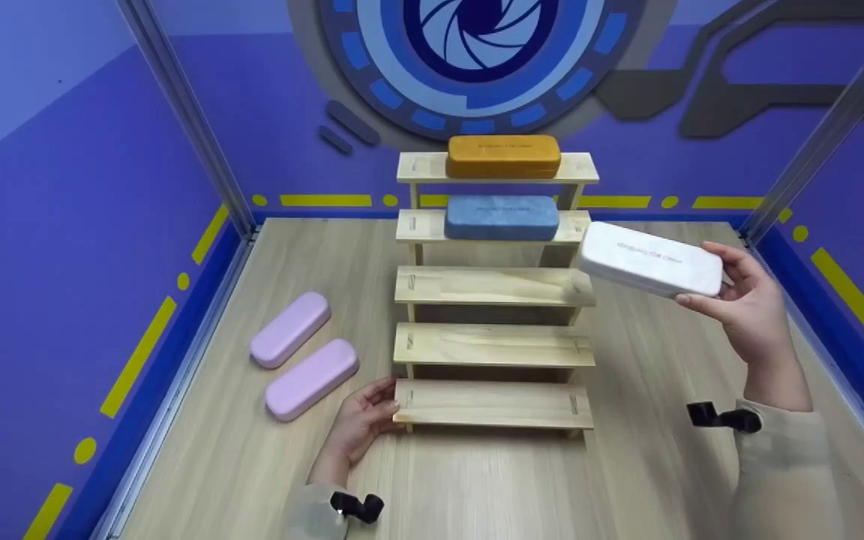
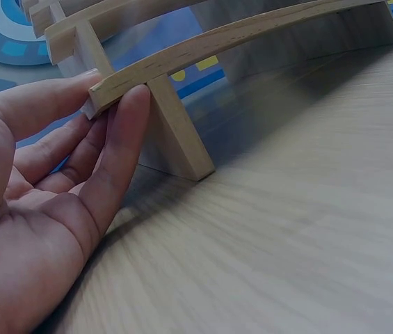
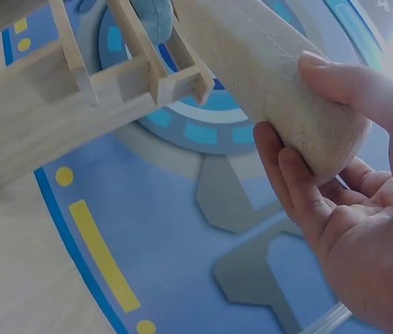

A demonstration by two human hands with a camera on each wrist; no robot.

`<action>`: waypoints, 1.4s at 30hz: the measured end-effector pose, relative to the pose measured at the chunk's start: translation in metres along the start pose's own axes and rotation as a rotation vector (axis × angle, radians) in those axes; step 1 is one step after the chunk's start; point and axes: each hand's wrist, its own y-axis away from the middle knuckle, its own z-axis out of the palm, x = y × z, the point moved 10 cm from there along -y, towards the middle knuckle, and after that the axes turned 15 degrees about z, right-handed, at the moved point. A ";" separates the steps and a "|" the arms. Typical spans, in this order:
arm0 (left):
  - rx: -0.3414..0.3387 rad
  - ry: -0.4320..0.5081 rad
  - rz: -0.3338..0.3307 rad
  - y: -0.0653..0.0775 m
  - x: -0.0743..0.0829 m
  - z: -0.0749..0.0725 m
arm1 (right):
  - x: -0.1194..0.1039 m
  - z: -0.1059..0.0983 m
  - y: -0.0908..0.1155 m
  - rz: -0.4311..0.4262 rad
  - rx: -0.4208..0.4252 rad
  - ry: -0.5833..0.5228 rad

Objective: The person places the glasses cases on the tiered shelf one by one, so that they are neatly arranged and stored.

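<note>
The person's pale beige fabric right sleeve (image 1: pixel 784 472) and matching left sleeve (image 1: pixel 315 516) each bear a small, knobby black wrist attachment (image 1: pixel 744 420).

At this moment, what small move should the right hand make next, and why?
Probably carry the white case left and lower it onto the third shelf from the top. The right hand holds it beside the rack, that shelf is bare, and the orange case and blue case occupy the two above. The left hand grips the bottom shelf.
</note>
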 end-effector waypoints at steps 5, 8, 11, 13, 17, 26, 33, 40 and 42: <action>-0.002 -0.002 0.001 0.000 0.000 0.000 | 0.006 0.018 -0.004 0.028 -0.060 -0.004; -0.001 -0.008 0.005 -0.001 0.001 -0.001 | 0.009 0.029 -0.007 0.037 -0.082 0.001; -0.004 -0.014 0.009 -0.001 0.001 0.000 | 0.012 0.040 -0.010 0.044 -0.097 0.016; -0.005 -0.012 0.009 0.000 0.001 0.000 | 0.014 0.047 -0.013 0.052 -0.104 0.032; -0.007 -0.002 0.007 0.000 0.000 0.000 | 0.019 0.060 -0.018 0.070 -0.117 0.055; -0.004 0.005 -0.002 0.000 0.001 0.000 | 0.033 0.087 -0.030 0.118 -0.153 0.059; -0.003 0.000 0.000 0.000 0.001 0.000 | 0.042 0.106 -0.037 0.144 -0.176 0.085; -0.004 0.007 0.002 -0.001 0.000 0.000 | 0.051 0.127 -0.043 0.175 -0.204 0.110; -0.008 0.007 0.007 -0.001 0.000 0.000 | 0.054 0.133 -0.045 0.184 -0.209 0.122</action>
